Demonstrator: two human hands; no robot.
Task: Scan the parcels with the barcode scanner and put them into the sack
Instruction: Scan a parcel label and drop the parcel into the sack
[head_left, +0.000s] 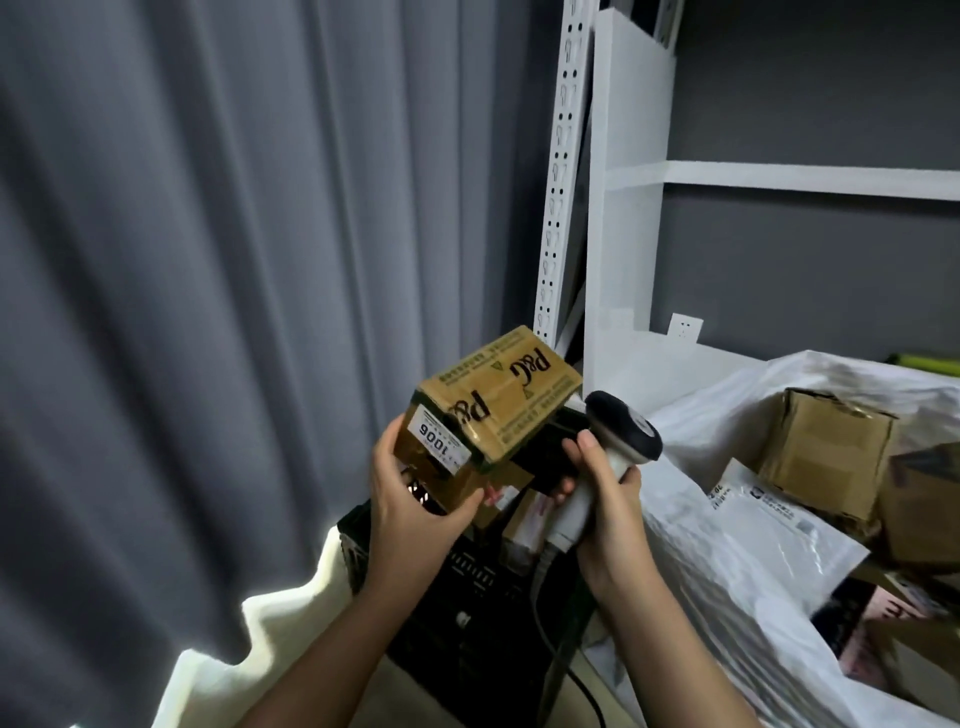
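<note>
My left hand (415, 493) grips a brown cardboard parcel (498, 400) printed with "P&G", lifted in the air and tilted, a white label reading 1006 on its near end. My right hand (602, 483) holds the white handle of a barcode scanner (623, 431); its black head sits just right of the parcel and points toward it. A white sack (737, 566) lies to the right with brown boxes (826, 462) and a white mailer (763, 499) on it.
Below my hands stands a black plastic crate (467, 587) holding more parcels (524, 519). A grey cable (540, 582) hangs from the scanner. Grey curtains (208, 260) fill the left, and white shelving (639, 176) rises behind the sack.
</note>
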